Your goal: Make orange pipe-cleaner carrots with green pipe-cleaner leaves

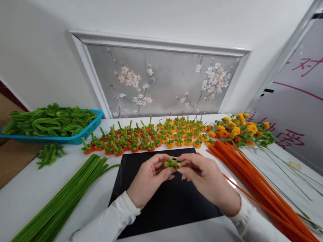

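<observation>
Over a black mat (170, 211), my left hand (151, 179) is closed around a small pipe-cleaner pumpkin (172, 165), orange below with green strands on top. From the other side, the fingertips of my right hand (206, 175) pinch together at the pumpkin's green strand; the exact grip is partly hidden. Behind the mat stand rows of similar pumpkins, red-orange ones (118, 150) with thick green stems to the left and yellow-orange ones (180, 142) with thin stems to the right.
Green pipe cleaners (55, 205) lie at left, orange ones (256, 188) at right. A blue basket (85, 134) holds green twisted pieces, with a small green pile (49, 154) in front. Yellow-orange flower-like pieces (236, 129), thin green stems (292, 175) and scissors (317, 229) are at right.
</observation>
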Available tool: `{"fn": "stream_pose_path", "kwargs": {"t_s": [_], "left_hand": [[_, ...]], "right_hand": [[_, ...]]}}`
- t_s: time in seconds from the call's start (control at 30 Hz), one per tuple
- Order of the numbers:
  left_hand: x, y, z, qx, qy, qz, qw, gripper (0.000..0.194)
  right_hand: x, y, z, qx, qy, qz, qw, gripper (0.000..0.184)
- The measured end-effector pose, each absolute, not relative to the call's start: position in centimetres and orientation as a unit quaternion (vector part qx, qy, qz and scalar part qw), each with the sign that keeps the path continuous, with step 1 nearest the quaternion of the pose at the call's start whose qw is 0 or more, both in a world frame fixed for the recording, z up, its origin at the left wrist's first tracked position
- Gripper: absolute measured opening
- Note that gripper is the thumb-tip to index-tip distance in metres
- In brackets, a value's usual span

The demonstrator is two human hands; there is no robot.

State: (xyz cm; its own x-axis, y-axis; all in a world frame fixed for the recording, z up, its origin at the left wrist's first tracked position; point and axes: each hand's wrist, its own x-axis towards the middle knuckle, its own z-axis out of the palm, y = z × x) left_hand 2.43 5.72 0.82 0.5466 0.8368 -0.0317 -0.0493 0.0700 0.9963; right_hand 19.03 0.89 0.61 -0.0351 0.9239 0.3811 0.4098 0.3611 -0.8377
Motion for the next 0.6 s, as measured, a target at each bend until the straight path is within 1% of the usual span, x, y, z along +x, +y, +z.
{"fn": "stream_pose_path", "kwargs": {"t_s": [0.07,0.23,0.43,0.53,0.6], "left_hand": [[2.25,5.84,0.83,0.588,0.33,0.345,0.653,0.027],[2.09,5.9,0.74,0.596,0.315,0.339,0.656,0.028],[2.5,5.36,1.25,0.583,0.31,0.329,0.675,0.027],[2.52,5.24,1.42,0.583,0.309,0.328,0.677,0.028],[2.4,5.4,1.37,0.593,0.311,0.325,0.668,0.03]], "right_hand": [[19.14,1.1,0.4,-0.496,-0.673,0.256,0.485,0.02],[18.73,1.22,0.04,-0.495,-0.681,0.248,0.479,0.015],[18.48,1.11,-0.03,-0.476,-0.711,0.165,0.491,0.017],[18.66,1.17,0.03,-0.475,-0.719,0.16,0.483,0.019],[18.87,1.15,0.11,-0.485,-0.712,0.166,0.48,0.018]]}}
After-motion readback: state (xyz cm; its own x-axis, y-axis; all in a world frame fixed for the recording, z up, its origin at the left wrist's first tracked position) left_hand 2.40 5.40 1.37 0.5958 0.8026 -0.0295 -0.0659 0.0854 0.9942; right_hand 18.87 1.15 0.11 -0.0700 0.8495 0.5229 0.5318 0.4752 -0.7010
